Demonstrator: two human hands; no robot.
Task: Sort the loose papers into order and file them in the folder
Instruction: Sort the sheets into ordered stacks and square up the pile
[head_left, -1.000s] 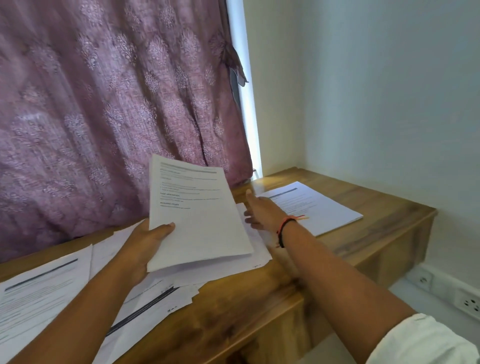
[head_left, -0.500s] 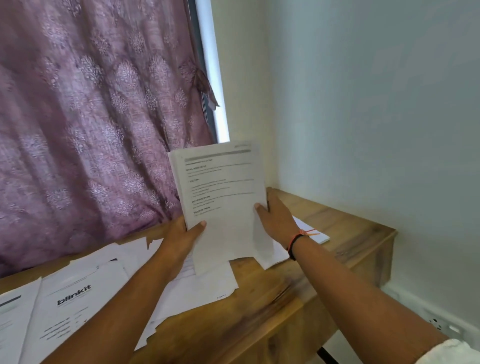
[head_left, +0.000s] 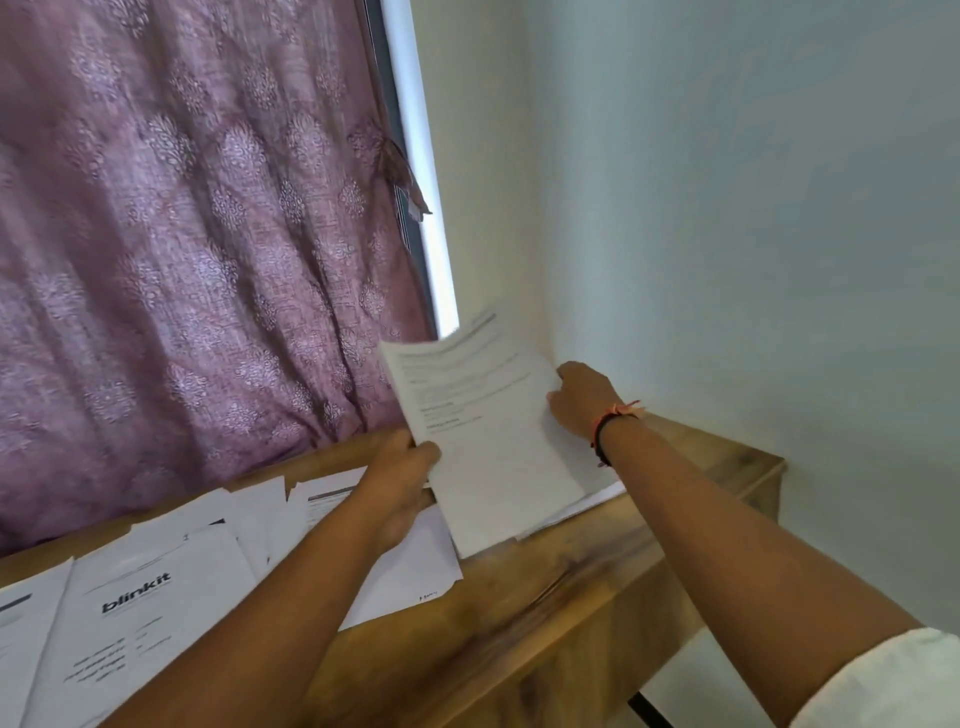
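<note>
Sheaf (head_left: 488, 441) edges gripped, left hand (head_left: 405, 483), right hand (head_left: 582, 400)

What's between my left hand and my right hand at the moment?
The head view shows the paper stack filling that gap: the left hand grips its left edge, and the right hand holds its right edge.

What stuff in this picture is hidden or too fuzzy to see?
- Head view: the print on the held papers is motion-blurred and unreadable.
- Head view: the right hand has its fingertips hidden behind those papers, so its grip is unclear.
- Head view: the leftmost sheet is cut off by the frame edge.
- Head view: the left arm covers part of the loose sheets.
- No folder is in view.
</note>
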